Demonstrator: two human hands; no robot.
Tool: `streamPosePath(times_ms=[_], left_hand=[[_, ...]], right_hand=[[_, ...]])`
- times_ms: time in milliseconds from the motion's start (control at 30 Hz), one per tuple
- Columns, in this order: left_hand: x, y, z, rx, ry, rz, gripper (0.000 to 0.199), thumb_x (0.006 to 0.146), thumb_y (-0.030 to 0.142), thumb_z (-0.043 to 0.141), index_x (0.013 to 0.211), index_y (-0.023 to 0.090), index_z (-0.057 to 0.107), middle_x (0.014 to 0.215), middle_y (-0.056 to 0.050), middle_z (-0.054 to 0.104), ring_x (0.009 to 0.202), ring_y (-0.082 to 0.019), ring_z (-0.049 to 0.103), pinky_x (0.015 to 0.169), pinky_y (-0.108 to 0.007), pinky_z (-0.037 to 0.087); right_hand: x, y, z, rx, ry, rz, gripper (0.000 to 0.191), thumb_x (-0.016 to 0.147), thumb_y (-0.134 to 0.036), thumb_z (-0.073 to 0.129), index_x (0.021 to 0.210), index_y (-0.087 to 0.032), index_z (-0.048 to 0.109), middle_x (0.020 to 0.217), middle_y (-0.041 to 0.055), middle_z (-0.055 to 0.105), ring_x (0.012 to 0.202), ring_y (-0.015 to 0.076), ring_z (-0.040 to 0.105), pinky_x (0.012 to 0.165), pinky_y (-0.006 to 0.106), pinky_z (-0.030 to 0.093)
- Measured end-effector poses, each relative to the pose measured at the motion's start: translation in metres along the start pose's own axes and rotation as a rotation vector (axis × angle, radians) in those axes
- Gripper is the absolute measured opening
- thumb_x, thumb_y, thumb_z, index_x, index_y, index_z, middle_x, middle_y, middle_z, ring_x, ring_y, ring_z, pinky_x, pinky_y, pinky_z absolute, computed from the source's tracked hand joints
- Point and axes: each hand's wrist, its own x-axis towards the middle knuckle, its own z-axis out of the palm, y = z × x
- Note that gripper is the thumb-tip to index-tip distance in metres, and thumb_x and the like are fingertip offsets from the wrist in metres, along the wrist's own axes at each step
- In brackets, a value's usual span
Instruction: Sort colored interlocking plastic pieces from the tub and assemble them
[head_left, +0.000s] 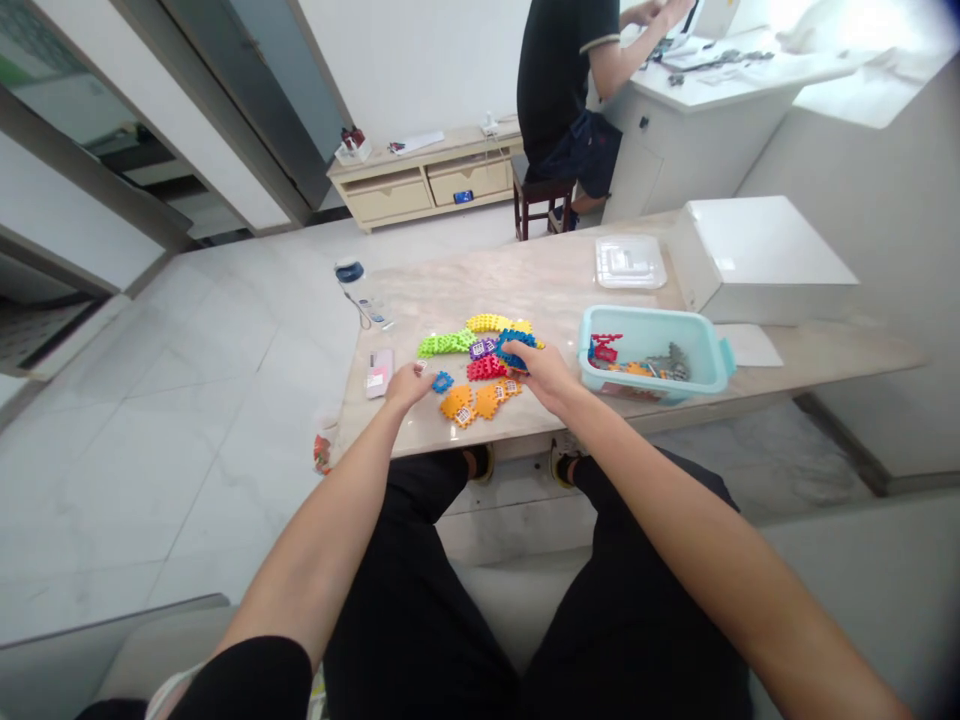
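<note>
Turquoise bin (711,372) with red, orange and gray pieces (634,369) inside.

The person's L hand (409,385) is just L of frame ctr, fingers curled, tips pointing R. R hand (546,375) is a bit R of ctr, thumb reaching L, fingers bent in a grip. L forearm (330,535) slants up from lower L, R forearm (675,505) from lower R. Legs (420,620) apart, bottom ctr.
</note>
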Motion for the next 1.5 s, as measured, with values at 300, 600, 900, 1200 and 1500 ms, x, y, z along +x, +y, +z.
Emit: streamPosePath(times_ms=[300, 600, 900, 1200, 1500], left_hand=[[-0.06, 0.081, 0.009, 0.185, -0.48, 0.782, 0.11, 0.074, 0.062, 0.095, 0.166, 0.033, 0.043, 0.17, -0.014, 0.048, 0.147, -0.037, 0.058, 0.121, -0.053, 0.051], [-0.089, 0.114, 0.022, 0.204, -0.47, 0.943, 0.066, 0.081, 0.035, 0.095, 0.142, 0.03, 0.069, 0.14, -0.011, 0.075, 0.132, -0.036, 0.07, 0.115, -0.049, 0.055], [-0.092, 0.092, 0.0, 0.066, -0.411, 0.978, 0.061, 0.082, 0.034, 0.094, 0.138, 0.029, 0.072, 0.139, -0.008, 0.077, 0.129, -0.032, 0.072, 0.115, -0.044, 0.055], [-0.074, 0.073, -0.021, -0.093, -0.308, 0.818, 0.058, 0.08, 0.042, 0.095, 0.131, 0.027, 0.073, 0.128, -0.006, 0.08, 0.115, -0.028, 0.075, 0.106, -0.039, 0.058], [-0.058, 0.07, -0.009, -0.33, -0.329, 0.61, 0.06, 0.073, 0.045, 0.098, 0.122, 0.024, 0.07, 0.117, -0.007, 0.078, 0.108, -0.026, 0.073, 0.096, -0.034, 0.059]], right_hand=[[0.0, -0.004, -0.015, -0.108, -0.162, 0.065, 0.037, 0.068, -0.026, 0.086, 0.103, -0.019, 0.076, 0.101, 0.0053, 0.079, 0.089, 0.0188, 0.071, 0.072, 0.03, 0.058], [-0.029, -0.014, 0.01, -0.023, -0.304, 0.165, 0.028, 0.065, -0.024, 0.089, 0.088, -0.018, 0.074, 0.085, 0.002, 0.074, 0.078, 0.0156, 0.067, 0.063, 0.022, 0.054], [-0.048, -0.009, 0.03, 0.02, -0.25, 0.191, 0.023, 0.077, -0.026, 0.087, 0.095, -0.018, 0.074, 0.091, 0.0027, 0.075, 0.079, 0.0154, 0.068, 0.064, 0.023, 0.058], [-0.03, 0.006, 0.059, 0.211, -0.286, 0.283, 0.03, 0.096, -0.05, 0.073, 0.105, -0.021, 0.07, 0.098, 0.005, 0.077, 0.082, 0.0193, 0.07, 0.078, 0.035, 0.067], [-0.009, 0.015, 0.067, 0.196, -0.257, 0.276, 0.033, 0.104, -0.054, 0.059, 0.11, -0.023, 0.07, 0.102, 0.0067, 0.078, 0.09, 0.0215, 0.073, 0.086, 0.04, 0.067]])
